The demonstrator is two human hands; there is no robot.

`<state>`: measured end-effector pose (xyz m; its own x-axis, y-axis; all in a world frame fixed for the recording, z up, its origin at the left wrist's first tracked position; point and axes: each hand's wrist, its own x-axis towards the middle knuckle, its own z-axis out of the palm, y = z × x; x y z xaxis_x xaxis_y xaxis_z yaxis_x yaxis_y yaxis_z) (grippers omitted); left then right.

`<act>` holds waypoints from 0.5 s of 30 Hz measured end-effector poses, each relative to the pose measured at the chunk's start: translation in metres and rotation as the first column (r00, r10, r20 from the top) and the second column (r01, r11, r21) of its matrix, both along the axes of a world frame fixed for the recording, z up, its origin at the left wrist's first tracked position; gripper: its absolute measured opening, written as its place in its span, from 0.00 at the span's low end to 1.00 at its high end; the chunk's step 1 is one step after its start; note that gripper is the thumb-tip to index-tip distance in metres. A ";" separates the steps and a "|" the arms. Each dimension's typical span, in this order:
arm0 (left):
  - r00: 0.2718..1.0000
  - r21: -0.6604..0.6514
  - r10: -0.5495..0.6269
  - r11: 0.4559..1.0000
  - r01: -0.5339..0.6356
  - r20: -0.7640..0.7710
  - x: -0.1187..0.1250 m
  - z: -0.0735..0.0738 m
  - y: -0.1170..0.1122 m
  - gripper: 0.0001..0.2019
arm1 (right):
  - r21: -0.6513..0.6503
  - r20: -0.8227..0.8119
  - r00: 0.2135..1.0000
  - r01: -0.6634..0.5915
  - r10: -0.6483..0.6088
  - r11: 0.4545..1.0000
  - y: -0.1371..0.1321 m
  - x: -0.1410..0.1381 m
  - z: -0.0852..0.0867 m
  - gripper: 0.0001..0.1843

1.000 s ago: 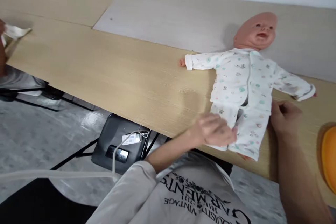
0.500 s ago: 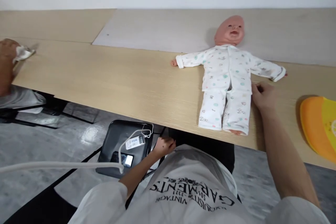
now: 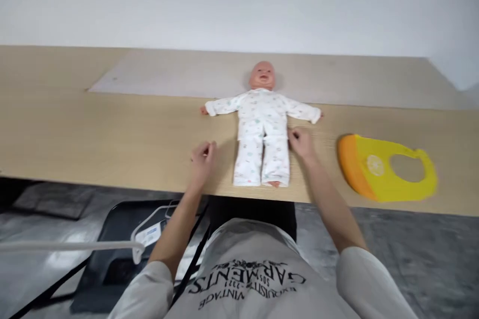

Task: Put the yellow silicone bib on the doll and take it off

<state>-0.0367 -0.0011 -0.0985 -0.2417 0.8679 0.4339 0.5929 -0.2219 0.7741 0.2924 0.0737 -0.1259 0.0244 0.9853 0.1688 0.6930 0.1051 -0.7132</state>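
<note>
On the pale wooden tabletop (image 3: 112,134): one vinyl baby doll in white printed pyjamas (image 3: 261,129), feet near the front edge; left hand (image 3: 204,163) and right hand (image 3: 301,143), loosely curled, empty, beside its legs; one yellow-orange silicone bib (image 3: 374,169). Risk, we judge: a knock sliding the doll off the edge.

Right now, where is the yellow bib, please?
In the head view, the yellow bib lies on the table, to the right of the right hand and the baby doll.

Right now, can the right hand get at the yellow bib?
Probably yes: the right hand sits beside the doll, on the same side as the yellow bib, and no object shows between hand and bib on the table.
</note>
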 end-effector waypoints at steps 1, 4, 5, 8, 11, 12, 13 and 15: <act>0.999 -0.013 0.001 1.000 -0.001 0.051 0.006 0.001 0.020 0.20 | -0.004 0.005 1.000 -0.011 0.011 1.000 0.000 0.000 -0.002 0.13; 0.992 -0.015 -0.041 0.999 0.043 0.115 0.024 -0.003 0.074 0.18 | -0.010 0.010 1.000 -0.010 0.010 1.000 0.001 0.000 -0.009 0.14; 0.992 -0.019 -0.060 0.998 0.063 0.113 0.029 -0.005 0.088 0.17 | -0.012 0.005 1.000 -0.006 0.006 1.000 0.001 0.000 -0.010 0.15; 0.994 -0.050 -0.084 0.995 0.088 0.072 0.037 -0.010 0.117 0.15 | -0.026 -0.020 1.000 0.003 -0.003 1.000 -0.001 -0.001 -0.009 0.15; 0.997 -0.103 -0.068 0.992 0.070 0.030 0.039 -0.017 0.132 0.15 | -0.045 -0.050 0.999 -0.016 0.014 0.999 -0.003 -0.003 -0.005 0.15; 0.998 -0.123 -0.061 0.990 0.063 0.021 0.039 -0.019 0.136 0.15 | -0.051 -0.067 0.998 -0.020 0.017 0.998 -0.003 -0.003 -0.003 0.16; 0.999 -0.149 -0.051 0.988 0.052 0.013 0.039 -0.021 0.139 0.16 | -0.062 -0.090 0.996 -0.019 0.013 0.998 -0.004 -0.003 -0.001 0.15; 0.999 -0.220 -0.038 0.975 0.038 0.006 0.038 -0.025 0.144 0.16 | -0.097 -0.160 0.987 0.010 -0.026 0.995 -0.009 0.000 0.005 0.14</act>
<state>0.0016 0.1430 -0.1237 -0.2072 0.9506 0.2313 0.5860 -0.0687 0.8074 0.2919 0.0642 -0.1210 0.0615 0.9959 0.0661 0.5696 0.0194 -0.8217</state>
